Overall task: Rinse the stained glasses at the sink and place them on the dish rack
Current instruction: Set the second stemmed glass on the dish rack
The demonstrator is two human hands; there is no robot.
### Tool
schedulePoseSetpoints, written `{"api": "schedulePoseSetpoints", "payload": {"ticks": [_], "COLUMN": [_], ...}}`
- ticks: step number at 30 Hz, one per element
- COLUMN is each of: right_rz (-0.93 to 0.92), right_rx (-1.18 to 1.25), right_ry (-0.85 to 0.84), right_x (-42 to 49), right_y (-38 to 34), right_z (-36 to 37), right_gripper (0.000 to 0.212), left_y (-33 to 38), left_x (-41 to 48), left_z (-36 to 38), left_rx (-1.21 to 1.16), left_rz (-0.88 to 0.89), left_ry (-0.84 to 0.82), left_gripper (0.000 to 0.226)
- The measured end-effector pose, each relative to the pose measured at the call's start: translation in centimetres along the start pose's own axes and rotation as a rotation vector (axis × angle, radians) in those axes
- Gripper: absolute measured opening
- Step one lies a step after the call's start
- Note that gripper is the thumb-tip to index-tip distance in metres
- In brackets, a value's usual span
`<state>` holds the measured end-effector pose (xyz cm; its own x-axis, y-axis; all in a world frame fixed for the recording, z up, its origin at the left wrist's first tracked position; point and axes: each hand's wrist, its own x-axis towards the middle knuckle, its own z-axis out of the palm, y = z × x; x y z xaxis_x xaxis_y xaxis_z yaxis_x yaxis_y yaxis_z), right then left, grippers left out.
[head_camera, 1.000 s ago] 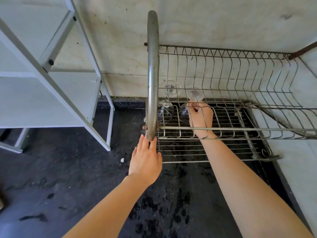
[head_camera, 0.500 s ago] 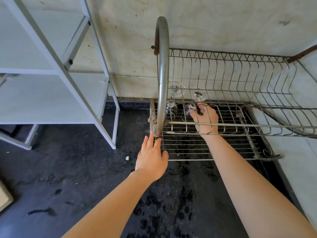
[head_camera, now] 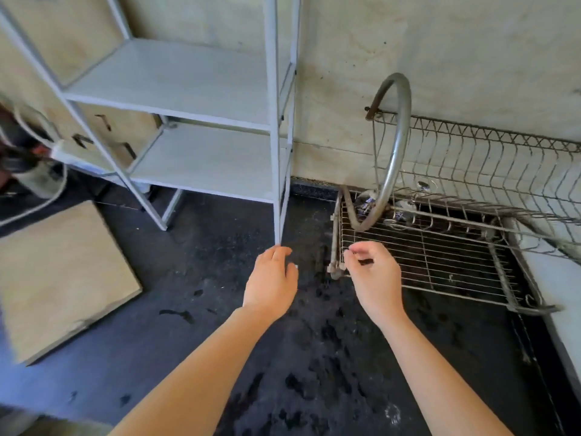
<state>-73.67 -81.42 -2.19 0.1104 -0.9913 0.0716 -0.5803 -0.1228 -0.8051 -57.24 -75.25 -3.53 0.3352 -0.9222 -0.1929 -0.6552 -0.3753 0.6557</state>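
The wire dish rack (head_camera: pixel 440 265) stands on the dark counter at the right, against the wall. Two clear stemmed glasses stand upside down at its back left: one (head_camera: pixel 366 204) partly hidden behind the rack's curved metal handle (head_camera: pixel 394 152), the other (head_camera: pixel 405 209) just right of it. My right hand (head_camera: pixel 372 275) hovers over the rack's front left corner, fingers loosely curled, holding nothing. My left hand (head_camera: pixel 272 281) hangs over the wet counter to the left of the rack, fingers also curled and empty. No sink is in view.
A white metal shelf unit (head_camera: pixel 201 121) stands at the back left, its front leg just beyond my left hand. A pale wooden board (head_camera: pixel 56 272) lies at the left. The black counter (head_camera: pixel 314 372) carries water spots. A white ledge (head_camera: pixel 559 284) borders the rack's right side.
My right hand has let go of the second glass and pulled back to the rack's front corner. The view has swung left and back; both hands have drawn toward me.
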Motion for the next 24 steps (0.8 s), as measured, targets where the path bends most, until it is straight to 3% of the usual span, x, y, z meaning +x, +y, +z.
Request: {"api": "schedulePoseSetpoints", "payload": {"ticks": [12,19,24], "right_rz": [-0.304,-0.442,-0.561], "right_rx": [-0.101,-0.159,-0.188], "right_ry": [-0.536,-0.760,-0.937], "right_x": [-14.6,-28.8,-38.3], "right_y": [-14.9,-25.0,-30.7], "right_z": [15.7,27.1,35.0], "right_gripper": [0.018,0.018,0.019], "left_y": [-16.9,-30.6,-38.5], "left_x": [-15.4,-30.7,-40.5], "left_z": [-15.1,-24.2,-29.9], "left_rx": [0.009,0.050,0.033], "left_rz": [-0.274,-0.424,-0.628], "left_ry": [0.272,0.420,0.561], "left_gripper": [0.037,0.034,0.040]}}
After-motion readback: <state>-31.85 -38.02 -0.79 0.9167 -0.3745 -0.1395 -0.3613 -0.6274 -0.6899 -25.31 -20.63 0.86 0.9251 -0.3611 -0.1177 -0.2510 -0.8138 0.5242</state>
